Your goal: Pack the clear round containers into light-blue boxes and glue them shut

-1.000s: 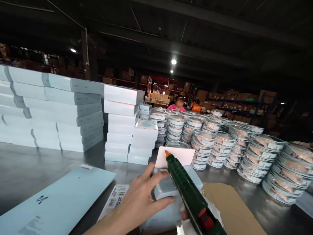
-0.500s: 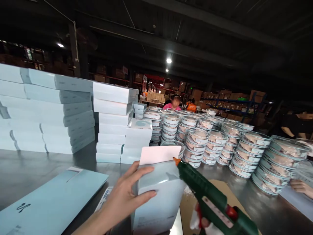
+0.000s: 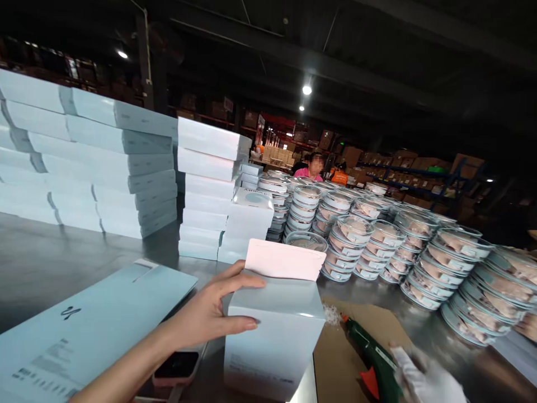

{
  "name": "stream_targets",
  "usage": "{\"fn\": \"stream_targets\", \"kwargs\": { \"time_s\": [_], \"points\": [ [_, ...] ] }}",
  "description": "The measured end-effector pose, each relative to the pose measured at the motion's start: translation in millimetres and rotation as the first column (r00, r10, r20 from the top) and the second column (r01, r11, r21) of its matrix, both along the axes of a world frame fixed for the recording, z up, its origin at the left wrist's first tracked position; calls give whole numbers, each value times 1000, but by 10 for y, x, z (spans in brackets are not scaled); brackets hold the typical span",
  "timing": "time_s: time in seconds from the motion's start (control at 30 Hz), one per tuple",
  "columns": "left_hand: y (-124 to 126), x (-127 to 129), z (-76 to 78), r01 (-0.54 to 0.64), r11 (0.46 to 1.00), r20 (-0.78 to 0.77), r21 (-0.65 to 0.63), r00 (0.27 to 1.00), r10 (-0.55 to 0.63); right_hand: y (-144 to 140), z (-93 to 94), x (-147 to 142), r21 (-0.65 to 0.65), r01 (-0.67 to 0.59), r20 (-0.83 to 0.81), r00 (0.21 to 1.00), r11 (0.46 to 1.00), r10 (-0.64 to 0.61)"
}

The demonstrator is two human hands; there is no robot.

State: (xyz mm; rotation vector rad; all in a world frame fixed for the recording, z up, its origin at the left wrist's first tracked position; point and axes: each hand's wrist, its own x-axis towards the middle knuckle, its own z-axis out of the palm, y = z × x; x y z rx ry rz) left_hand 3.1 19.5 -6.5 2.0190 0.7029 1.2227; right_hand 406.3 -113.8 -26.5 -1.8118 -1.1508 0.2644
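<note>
Lowered since a second ago, the green glue gun point(image 3: 371, 358) now lies on the cardboard sheet point(image 3: 335, 358) under the blurred, gloved right hand point(image 3: 423, 380), whose grip I cannot tell. Left hand point(image 3: 210, 313) clamps the pale-blue carton point(image 3: 272, 330) near the tabletop's point(image 3: 37, 263) front edge; its pink flap point(image 3: 285, 260) stands unglued. Beyond, boxes point(image 3: 126, 168) and stacked lidded tubs point(image 3: 377, 235).

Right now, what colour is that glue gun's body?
Dark green glue gun, orange trigger; head view.

the scene is seen from a single head-worn camera, aimed forward and slightly down across the steel table point(image 3: 50, 263); the pale box point(image 3: 272, 330) is framed close, the warehouse shelving point(image 3: 419, 173) far behind.
</note>
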Motion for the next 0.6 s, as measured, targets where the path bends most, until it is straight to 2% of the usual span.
{"fn": "stream_targets", "kwargs": {
  "time_s": [0.03, 0.07, 0.1, 0.13, 0.17, 0.2, 0.23, 0.27, 0.3, 0.37, 0.4, 0.47, 0.53, 0.6],
  "points": [
    [-8, 1, 30, 9, 1000, 10, 6, 1000, -9, 85, 112, -145, 58, -62, -57, 996, 996, 65],
    [-13, -2, 53, 17, 1000, 17, 11, 1000, -18, 190, 218, -324, 173, -187, -132, 968, 967, 211],
    [-17, -8, 69, 24, 1000, 18, 16, 1000, -24, 305, 309, -522, 280, -378, -144, 892, 882, 428],
    [-18, -15, 75, 28, 999, 14, 18, 999, -29, 420, 378, -718, 372, -527, -123, 788, 764, 603],
    [-18, -18, 71, 34, 999, 6, 18, 999, -34, 526, 420, -895, 372, -634, -141, 684, 678, 716],
    [-17, -16, 56, 42, 999, -1, 17, 999, -42, 617, 433, -1042, 380, -711, -152, 583, 591, 798],
    [-16, -3, 28, 58, 998, 4, 24, 998, -58, 690, 417, -1151, 385, -752, -174, 511, 536, 842],
    [-14, 20, -12, 72, 997, 41, 38, 996, -74, 743, 379, -1223, 397, -765, -191, 471, 506, 861],
    [-11, 55, -59, 85, 994, 104, 66, 990, -92, 776, 329, -1263, 429, -756, -188, 460, 494, 868],
    [-7, 143, -161, 89, 986, 266, 138, 956, -123, 794, 236, -1285, 498, -708, -127, 512, 501, 850],
    [-7, 186, -205, 82, 982, 329, 168, 935, -134, 782, 210, -1286, 496, -699, -78, 555, 515, 828],
    [-9, 240, -252, 75, 974, 368, 212, 918, -150, 740, 215, -1298, 414, -727, 81, 630, 549, 773],
    [-10, 237, -238, 100, 965, 307, 241, 936, -173, 709, 276, -1326, 306, -787, 321, 615, 535, 720],
    [-1, 191, -179, 132, 959, 223, 250, 956, -190, 718, 347, -1351, 246, -844, 542, 527, 476, 655]
  ]
}}
